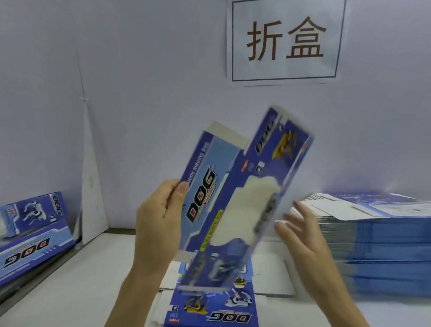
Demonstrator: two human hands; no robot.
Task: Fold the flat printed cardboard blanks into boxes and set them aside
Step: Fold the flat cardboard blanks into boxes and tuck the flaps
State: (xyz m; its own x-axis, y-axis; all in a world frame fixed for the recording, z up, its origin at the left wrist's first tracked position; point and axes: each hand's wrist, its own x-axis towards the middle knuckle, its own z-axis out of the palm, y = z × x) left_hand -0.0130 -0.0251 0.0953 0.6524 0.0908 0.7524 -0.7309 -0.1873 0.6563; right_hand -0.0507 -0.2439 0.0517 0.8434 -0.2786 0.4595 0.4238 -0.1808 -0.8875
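While left hand grips blank, right hand is free

Head view: left hand point(157, 217) pinches the held blank point(235, 189) at its left edge, thumb on the printed face, fingers curled behind. Held blank is up in the air, tilted, bent along a crease, blue print facing the camera. Right hand point(302, 239) is just right of it, fingers straight and spread, holding nothing; contact unclear, motion blur. Below the held blank, a flat blank point(213, 309) lies on the table point(81, 281). Right of it: stack of blanks point(379, 244). Far left: two folded boxes point(26, 229). Above, on the wall: sign point(286, 40).
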